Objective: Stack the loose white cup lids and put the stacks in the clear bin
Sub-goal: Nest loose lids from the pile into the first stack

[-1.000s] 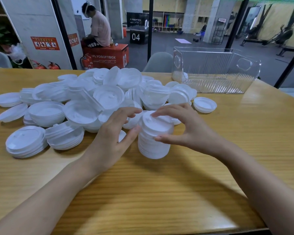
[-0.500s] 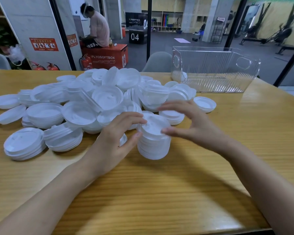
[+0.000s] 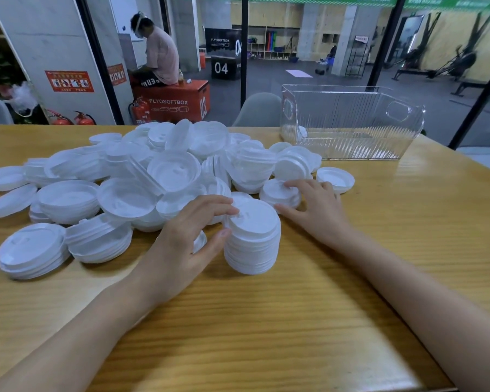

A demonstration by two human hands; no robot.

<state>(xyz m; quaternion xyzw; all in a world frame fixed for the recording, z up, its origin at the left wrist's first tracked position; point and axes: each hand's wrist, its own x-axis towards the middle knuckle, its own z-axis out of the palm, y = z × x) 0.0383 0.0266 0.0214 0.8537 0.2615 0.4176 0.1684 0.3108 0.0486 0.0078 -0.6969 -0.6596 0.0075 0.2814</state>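
Note:
A tall stack of white lids [image 3: 252, 236] stands upright on the wooden table [image 3: 266, 321] in front of me. My left hand [image 3: 187, 244] grips its left side, fingers curled over the top rim and thumb against the wall. Just behind it, my right hand [image 3: 317, 207] reaches onto a short stack of lids [image 3: 277, 193], with fingertips on top and thumb at its front edge. A big pile of loose lids [image 3: 153, 171] spreads to the left and behind. The clear bin [image 3: 351, 123] stands at the back right, with one lid inside at its left end.
A single lid [image 3: 335, 179] lies upside down right of my right hand. Short lid stacks [image 3: 31, 250] sit at the near left. A grey chair back [image 3: 258, 111] stands behind the table. Beyond the glass, a person sits on a red box [image 3: 176, 103].
My right hand left the tall stack and moved back and right onto the short stack behind it. My left hand stays on the tall stack's left side.

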